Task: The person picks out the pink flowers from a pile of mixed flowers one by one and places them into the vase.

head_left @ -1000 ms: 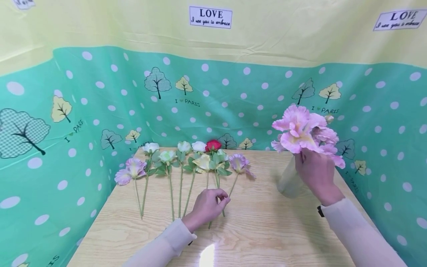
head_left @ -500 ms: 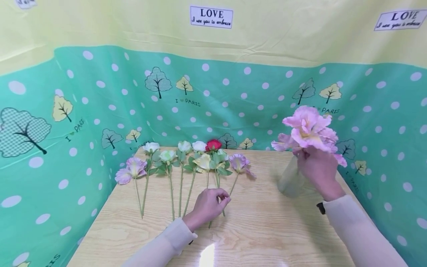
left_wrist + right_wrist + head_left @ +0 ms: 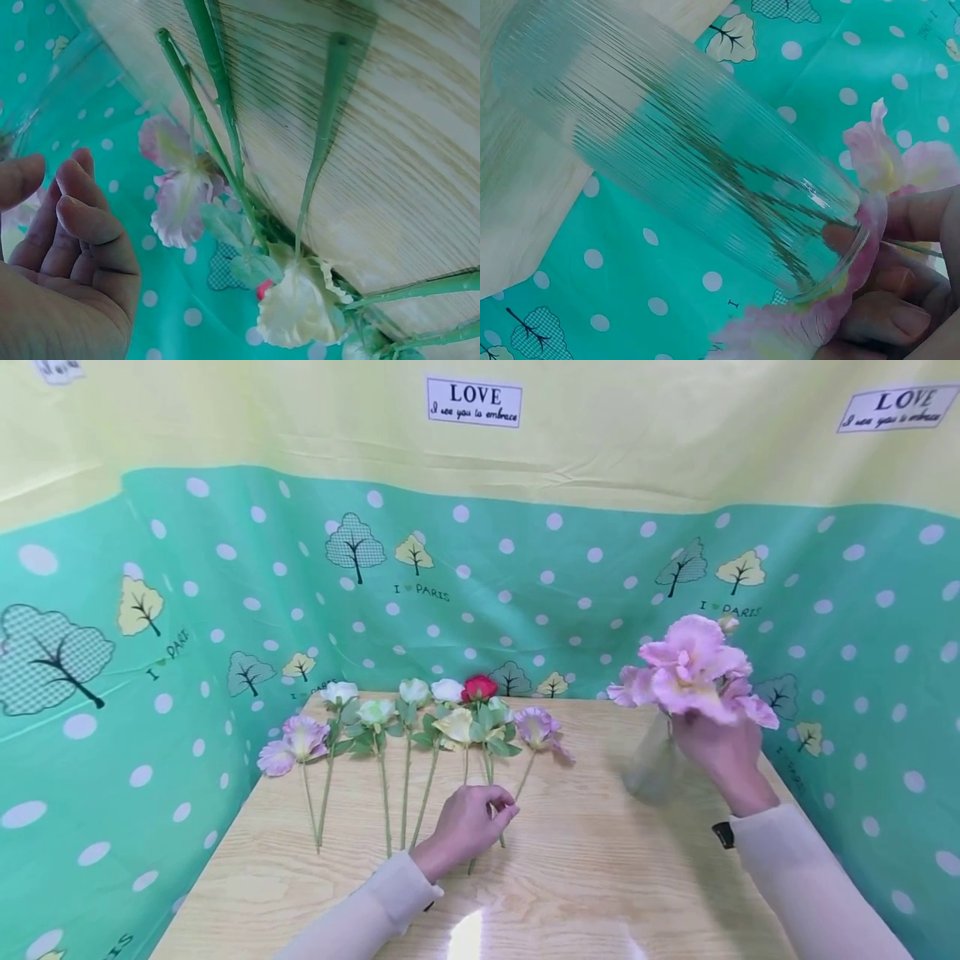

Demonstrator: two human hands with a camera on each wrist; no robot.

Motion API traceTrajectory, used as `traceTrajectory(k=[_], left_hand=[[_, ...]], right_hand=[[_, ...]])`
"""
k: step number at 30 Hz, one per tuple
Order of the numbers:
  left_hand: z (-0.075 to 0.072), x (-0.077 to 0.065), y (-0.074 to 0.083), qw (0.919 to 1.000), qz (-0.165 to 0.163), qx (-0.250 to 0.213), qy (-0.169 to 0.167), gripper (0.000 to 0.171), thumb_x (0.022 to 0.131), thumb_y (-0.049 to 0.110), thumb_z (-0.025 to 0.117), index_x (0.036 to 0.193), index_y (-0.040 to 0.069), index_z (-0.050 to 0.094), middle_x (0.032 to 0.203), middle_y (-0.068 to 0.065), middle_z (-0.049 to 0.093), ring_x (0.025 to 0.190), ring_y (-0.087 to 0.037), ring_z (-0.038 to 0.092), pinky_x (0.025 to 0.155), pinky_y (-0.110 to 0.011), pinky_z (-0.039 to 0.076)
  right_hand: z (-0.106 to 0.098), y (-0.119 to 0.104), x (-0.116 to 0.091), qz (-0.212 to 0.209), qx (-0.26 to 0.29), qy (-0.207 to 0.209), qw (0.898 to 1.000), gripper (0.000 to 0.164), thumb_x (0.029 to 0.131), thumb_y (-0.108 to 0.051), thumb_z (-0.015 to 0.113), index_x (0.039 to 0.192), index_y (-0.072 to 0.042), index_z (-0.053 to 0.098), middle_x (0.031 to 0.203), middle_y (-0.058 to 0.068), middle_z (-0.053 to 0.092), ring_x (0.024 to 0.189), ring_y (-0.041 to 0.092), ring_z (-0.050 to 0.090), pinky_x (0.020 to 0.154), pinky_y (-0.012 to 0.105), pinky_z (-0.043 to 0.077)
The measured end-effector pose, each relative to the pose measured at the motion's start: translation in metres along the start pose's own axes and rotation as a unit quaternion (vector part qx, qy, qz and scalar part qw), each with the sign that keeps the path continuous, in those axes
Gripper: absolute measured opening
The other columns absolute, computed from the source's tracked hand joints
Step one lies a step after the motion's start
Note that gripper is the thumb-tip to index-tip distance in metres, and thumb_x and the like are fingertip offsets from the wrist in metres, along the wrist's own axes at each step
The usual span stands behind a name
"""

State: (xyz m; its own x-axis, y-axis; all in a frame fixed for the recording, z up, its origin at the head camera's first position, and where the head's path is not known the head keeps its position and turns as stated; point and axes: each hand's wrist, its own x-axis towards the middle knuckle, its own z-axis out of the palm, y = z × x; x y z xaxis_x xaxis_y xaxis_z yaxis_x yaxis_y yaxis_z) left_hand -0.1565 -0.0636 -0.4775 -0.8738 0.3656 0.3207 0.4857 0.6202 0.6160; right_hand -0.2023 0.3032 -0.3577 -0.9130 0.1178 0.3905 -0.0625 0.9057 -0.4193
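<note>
At the right of the head view my right hand [image 3: 722, 753] holds a pink flower [image 3: 696, 667] by its stem, just under the bloom, at the mouth of a clear ribbed vase [image 3: 648, 768]. In the right wrist view, fingertips lie at the vase's rim, with several stems [image 3: 727, 169] inside the glass. Other pink blooms [image 3: 889, 161] surround that hand. My left hand [image 3: 467, 822] hovers over the stems of the flowers lying on the table, its fingers loosely bent. Nothing is between its thumb and fingers in the left wrist view, beside a cream flower [image 3: 296, 307] and green stems.
Along the wooden table [image 3: 577, 868] lies a row of flowers: a purple one [image 3: 306, 737] at the left, white ones [image 3: 414, 691], a red one [image 3: 478, 687], and another purple one [image 3: 537, 727]. A green dotted cloth [image 3: 510, 585] stands as a wall around the table.
My right hand and the pink flower have shifted slightly right, and the bloom has come down closer to the vase's mouth. My left hand has stayed in place.
</note>
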Motion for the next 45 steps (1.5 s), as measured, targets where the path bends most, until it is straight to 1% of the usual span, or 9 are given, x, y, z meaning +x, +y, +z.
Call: traceTrajectory(k=[7,15,18,22,25,28,33,37,45], left_hand=[[0.0,-0.001,-0.002,0.9998,0.012,0.007,0.012,0.005,0.094,0.02,0.076,0.089,0.019,0.078,0.078,0.015,0.069,0.055,0.005,0.049,0.057,-0.021,0.044],[0.002,-0.002,-0.004,0.9995,0.016,0.022,0.018,0.006,0.094,0.022,0.076,0.089,0.02,0.078,0.077,0.017,0.069,0.056,0.007,0.048,0.068,-0.028,0.048],[0.001,-0.002,-0.003,0.9998,0.007,0.019,0.009,0.006,0.095,0.022,0.076,0.089,0.02,0.078,0.078,0.017,0.069,0.056,0.006,0.049,0.068,-0.027,0.047],[-0.002,-0.002,-0.003,1.0,-0.008,0.004,-0.001,0.006,0.095,0.021,0.075,0.091,0.019,0.078,0.079,0.015,0.07,0.056,0.004,0.05,0.056,-0.021,0.045],[-0.004,-0.003,-0.003,0.9998,-0.017,-0.005,-0.003,0.006,0.095,0.022,0.075,0.092,0.017,0.079,0.081,0.013,0.071,0.056,0.004,0.051,0.052,-0.019,0.045],[-0.007,-0.003,-0.005,0.9998,-0.019,-0.003,-0.001,0.006,0.095,0.021,0.076,0.092,0.017,0.078,0.081,0.011,0.072,0.057,0.004,0.053,0.053,-0.019,0.047],[-0.009,-0.002,-0.007,0.9998,-0.016,0.007,0.01,0.007,0.095,0.022,0.076,0.091,0.017,0.078,0.08,0.012,0.073,0.057,0.004,0.053,0.053,-0.02,0.046],[-0.011,-0.002,-0.011,0.9995,-0.023,0.016,0.014,0.007,0.095,0.023,0.075,0.092,0.019,0.078,0.081,0.014,0.073,0.058,0.004,0.053,0.053,-0.019,0.045],[-0.018,-0.004,-0.016,0.9986,-0.044,0.019,0.021,0.006,0.095,0.023,0.075,0.094,0.019,0.079,0.08,0.014,0.072,0.056,0.002,0.052,0.052,-0.022,0.045]], right_hand=[[0.002,-0.004,-0.013,0.021,0.014,0.037,0.999,0.021,0.094,-0.02,0.068,0.107,-0.006,0.06,0.078,0.013,0.058,0.065,0.033,0.057,0.048,0.036,0.041],[0.005,-0.009,-0.018,0.002,0.007,0.109,0.994,0.02,0.093,-0.018,0.069,0.08,-0.009,0.058,0.06,0.009,0.054,0.06,0.034,0.057,0.05,0.039,0.038],[0.006,-0.009,-0.023,-0.011,-0.009,0.116,0.993,0.013,0.093,-0.016,0.069,0.092,-0.005,0.061,0.059,0.01,0.053,0.054,0.033,0.054,0.045,0.038,0.037],[0.009,-0.01,-0.027,-0.027,-0.022,0.127,0.991,0.021,0.095,-0.018,0.07,0.108,-0.004,0.063,0.06,0.01,0.053,0.05,0.031,0.052,0.041,0.038,0.036],[0.014,-0.009,-0.03,-0.077,-0.019,0.178,0.981,0.014,0.093,-0.016,0.069,0.094,-0.003,0.066,0.062,0.012,0.054,0.053,0.033,0.051,0.04,0.043,0.037],[0.02,-0.006,-0.033,-0.142,-0.01,0.248,0.958,0.018,0.091,-0.014,0.067,0.079,-0.001,0.065,0.065,0.014,0.057,0.059,0.035,0.053,0.043,0.047,0.037],[0.029,-0.008,-0.041,-0.193,-0.001,0.314,0.93,0.022,0.09,-0.014,0.064,0.074,0.001,0.066,0.066,0.016,0.061,0.061,0.036,0.056,0.044,0.047,0.037],[0.036,-0.012,-0.05,-0.205,0.011,0.318,0.926,0.019,0.088,-0.013,0.067,0.076,0.001,0.067,0.064,0.016,0.063,0.054,0.033,0.057,0.043,0.046,0.038],[0.051,-0.022,-0.064,-0.216,0.056,0.294,0.929,0.017,0.085,-0.014,0.072,0.084,0.002,0.076,0.067,0.015,0.068,0.051,0.029,0.061,0.047,0.045,0.043]])
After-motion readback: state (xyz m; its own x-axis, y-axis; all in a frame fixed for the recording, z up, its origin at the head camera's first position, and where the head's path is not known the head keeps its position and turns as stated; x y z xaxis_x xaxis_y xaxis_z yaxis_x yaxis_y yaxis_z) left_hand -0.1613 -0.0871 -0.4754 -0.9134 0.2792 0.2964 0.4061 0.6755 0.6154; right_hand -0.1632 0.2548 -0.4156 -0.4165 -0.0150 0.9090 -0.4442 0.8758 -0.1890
